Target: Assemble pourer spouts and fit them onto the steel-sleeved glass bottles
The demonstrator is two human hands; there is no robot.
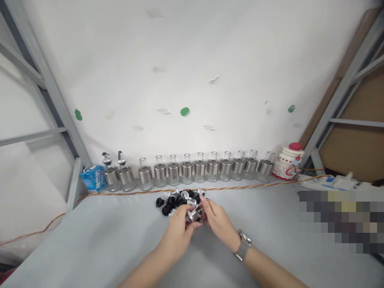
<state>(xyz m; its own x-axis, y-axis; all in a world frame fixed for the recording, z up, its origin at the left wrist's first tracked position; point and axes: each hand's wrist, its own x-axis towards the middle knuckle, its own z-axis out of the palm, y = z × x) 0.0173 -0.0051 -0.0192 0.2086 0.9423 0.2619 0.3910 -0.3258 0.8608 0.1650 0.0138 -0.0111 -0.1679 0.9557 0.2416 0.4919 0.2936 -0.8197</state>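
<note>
A silver metal pourer cap (192,216) is between my two hands, just in front of a pile of parts. My left hand (177,234) is closed around it with thumb and fingers. From the other side, my right hand (220,224), wearing a watch on its wrist, pinches at the end of the same piece; its fingertips partly hide the contact. Black stoppers (166,210) and more silver and clear pourer parts (180,196) lie heaped right behind my hands on the grey table (126,232).
Several glass bottles (187,170) with metal sleeves line the wall, uncapped. Two at the left, such as this bottle (126,175), carry pourers. A blue carton (94,179) and a white-and-red jar (288,163) flank the row. A twisted red-yellow cord (234,188) crosses before it.
</note>
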